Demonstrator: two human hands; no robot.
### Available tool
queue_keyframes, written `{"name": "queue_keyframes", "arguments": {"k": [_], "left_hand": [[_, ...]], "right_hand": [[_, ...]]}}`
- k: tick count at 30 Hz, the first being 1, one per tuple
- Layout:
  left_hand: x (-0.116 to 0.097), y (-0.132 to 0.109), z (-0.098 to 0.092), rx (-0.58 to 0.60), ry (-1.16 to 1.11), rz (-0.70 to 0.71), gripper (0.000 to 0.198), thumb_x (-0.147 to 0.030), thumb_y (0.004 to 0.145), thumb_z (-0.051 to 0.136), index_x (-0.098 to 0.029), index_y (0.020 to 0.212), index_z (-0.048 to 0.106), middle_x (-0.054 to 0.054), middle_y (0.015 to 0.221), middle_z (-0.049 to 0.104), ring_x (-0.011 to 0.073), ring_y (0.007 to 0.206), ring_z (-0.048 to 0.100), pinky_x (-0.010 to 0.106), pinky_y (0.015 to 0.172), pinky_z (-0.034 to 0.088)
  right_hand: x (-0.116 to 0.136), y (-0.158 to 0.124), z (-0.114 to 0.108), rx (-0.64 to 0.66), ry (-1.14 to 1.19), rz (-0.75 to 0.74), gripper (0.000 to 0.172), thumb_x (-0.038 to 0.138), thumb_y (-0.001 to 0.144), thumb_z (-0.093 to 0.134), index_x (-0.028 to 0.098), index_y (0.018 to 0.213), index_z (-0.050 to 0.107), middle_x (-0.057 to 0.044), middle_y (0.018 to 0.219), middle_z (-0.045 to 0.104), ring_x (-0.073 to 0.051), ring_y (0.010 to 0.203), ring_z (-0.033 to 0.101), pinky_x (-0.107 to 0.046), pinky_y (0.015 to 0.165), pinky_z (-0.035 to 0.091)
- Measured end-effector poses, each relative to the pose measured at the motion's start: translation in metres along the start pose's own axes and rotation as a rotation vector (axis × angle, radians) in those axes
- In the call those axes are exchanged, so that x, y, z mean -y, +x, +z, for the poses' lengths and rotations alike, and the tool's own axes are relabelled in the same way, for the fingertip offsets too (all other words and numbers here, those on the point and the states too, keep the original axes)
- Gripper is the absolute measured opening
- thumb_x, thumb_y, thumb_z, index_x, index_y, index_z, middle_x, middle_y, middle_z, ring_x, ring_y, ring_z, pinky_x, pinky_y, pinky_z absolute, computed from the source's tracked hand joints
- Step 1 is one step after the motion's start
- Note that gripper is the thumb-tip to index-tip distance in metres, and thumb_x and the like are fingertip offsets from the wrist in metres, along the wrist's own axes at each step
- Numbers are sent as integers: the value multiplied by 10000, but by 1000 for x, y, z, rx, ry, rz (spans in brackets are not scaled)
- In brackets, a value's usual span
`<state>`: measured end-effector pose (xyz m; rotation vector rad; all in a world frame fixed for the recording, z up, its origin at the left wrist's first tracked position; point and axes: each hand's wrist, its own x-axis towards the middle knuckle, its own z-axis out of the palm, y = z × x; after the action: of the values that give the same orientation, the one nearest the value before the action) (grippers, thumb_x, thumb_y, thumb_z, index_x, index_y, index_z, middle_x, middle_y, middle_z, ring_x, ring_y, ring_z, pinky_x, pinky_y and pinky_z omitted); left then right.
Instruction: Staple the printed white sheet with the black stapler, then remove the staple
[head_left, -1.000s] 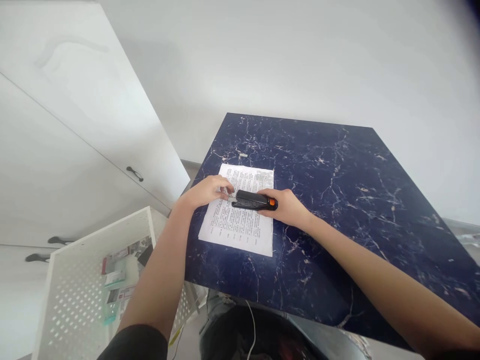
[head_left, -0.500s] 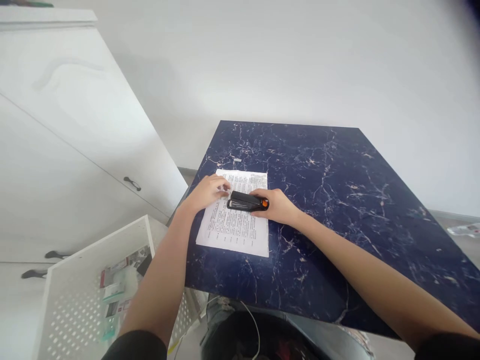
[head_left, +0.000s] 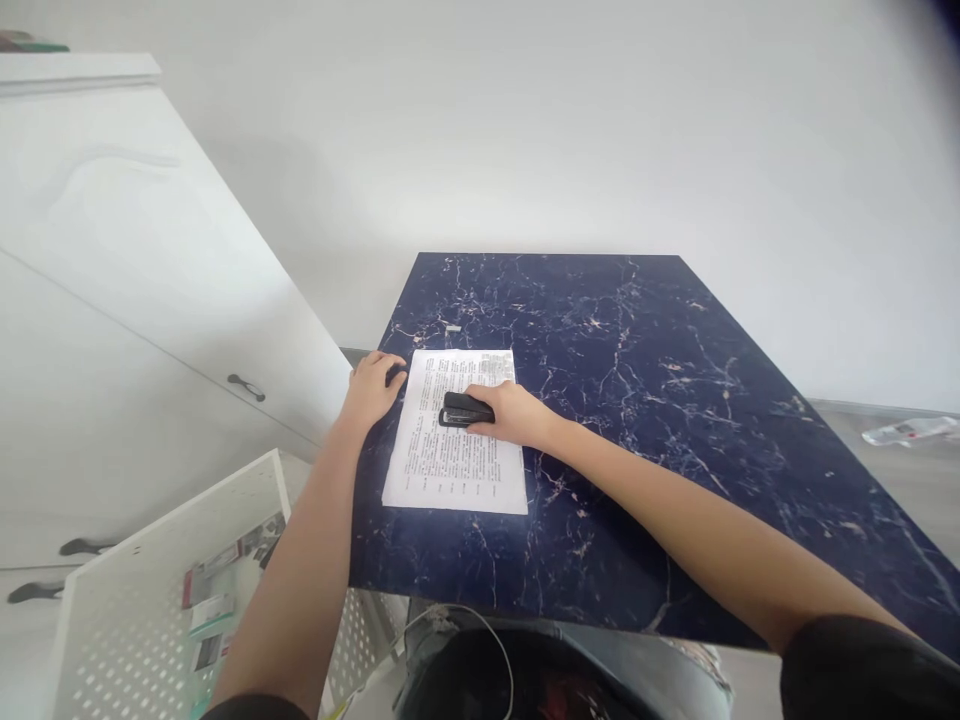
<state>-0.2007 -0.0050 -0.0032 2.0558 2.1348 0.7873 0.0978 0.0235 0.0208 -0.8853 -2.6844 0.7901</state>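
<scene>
Printed paper sheets lie on the dark blue marbled table, near its left edge. Over the middle of them, my right hand is wrapped round the rear part of a black stapler, whose nose points left. Whether the stapler rests on the paper or is slightly above it, I cannot tell. Just left of the paper's upper left edge is my left hand, with thumb and fingers curved apart and nothing visible between them. A small whitish piece lies beyond the paper's top.
A white cabinet with dark handles stands to the left. Below it, a white perforated basket holds several small packages. A white wall rises behind the table. A clear plastic item lies off the table's right side.
My left hand has moved left, off the paper to its side. My right hand has turned the stapler slightly and now covers more of its rear. The camera view has shifted a little.
</scene>
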Motion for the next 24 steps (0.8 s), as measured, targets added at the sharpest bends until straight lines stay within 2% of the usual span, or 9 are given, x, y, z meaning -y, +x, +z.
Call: {"name": "queue_keyframes", "arguments": {"k": [4, 7, 9, 11, 15, 17, 20, 22, 24], "left_hand": [[6, 0, 3, -33, -12, 16, 194, -305, 942, 589, -239, 1072, 716, 86, 1130, 666, 283, 1025, 637, 479, 1000, 478], [-6, 3, 7, -130, -69, 55, 206, -294, 959, 548, -226, 1065, 711, 87, 1092, 670, 268, 992, 642, 455, 997, 487], [-33, 6, 14, -196, -156, 106, 221, -276, 978, 510, -217, 1068, 704, 86, 1082, 678, 255, 994, 650, 422, 978, 500], [-74, 8, 25, -210, -270, 148, 233, -257, 993, 483, -213, 1069, 699, 85, 1095, 691, 248, 1025, 656, 386, 920, 518], [-165, 10, 65, -120, -548, 172, 223, -232, 985, 486, -216, 1038, 702, 80, 1101, 720, 234, 1036, 672, 365, 879, 532], [-197, 12, 87, -61, -711, 143, 216, -211, 964, 498, -213, 1032, 703, 83, 1104, 734, 231, 1034, 685, 381, 917, 536], [-218, 15, 111, -13, -858, 99, 233, -156, 907, 517, -209, 1009, 719, 78, 1102, 750, 240, 1077, 690, 421, 1004, 514], [-217, 16, 119, 21, -926, 67, 249, -151, 882, 535, -211, 1002, 744, 72, 1116, 757, 247, 1108, 689, 442, 1053, 492], [-213, 16, 123, 28, -1019, 3, 239, -190, 887, 558, -213, 998, 768, 73, 1130, 762, 255, 1131, 687, 448, 1069, 491]], "right_hand": [[-15, -29, -16, -6, 17, 11, 266, 317, 865, 767, 229, 1089, 654, -23, 875, 737, -185, 751, 673, -278, 644, 439], [-37, -64, -33, -34, 23, 42, 256, 322, 864, 762, 230, 1080, 658, -21, 881, 737, -186, 765, 678, -287, 669, 449], [-56, -89, -48, -49, 31, 74, 249, 329, 865, 756, 230, 1071, 659, -25, 886, 738, -187, 766, 678, -293, 671, 454], [-74, -113, -62, -53, 40, 115, 236, 338, 868, 748, 229, 1057, 658, -32, 886, 737, -185, 745, 672, -296, 649, 451], [-101, -141, -80, -82, 19, 176, 210, 356, 856, 754, 226, 987, 655, -31, 841, 726, -181, 682, 646, -304, 597, 432], [-106, -145, -81, -104, 7, 173, 201, 366, 855, 756, 226, 969, 668, -30, 824, 726, -189, 686, 648, -322, 619, 447], [-109, -148, -83, -141, 107, 117, 397, 413, 831, 787, 237, 1175, 696, -68, 1038, 761, -236, 878, 699, -370, 761, 517], [-114, -154, -92, -195, 208, 95, 607, 468, 834, 785, 260, 1381, 625, -96, 1305, 703, -276, 1099, 669, -410, 880, 529], [-123, -164, -106, -231, 281, 136, 616, 506, 887, 718, 270, 1443, 598, -108, 1411, 648, -287, 1162, 635, -440, 911, 525]]}}
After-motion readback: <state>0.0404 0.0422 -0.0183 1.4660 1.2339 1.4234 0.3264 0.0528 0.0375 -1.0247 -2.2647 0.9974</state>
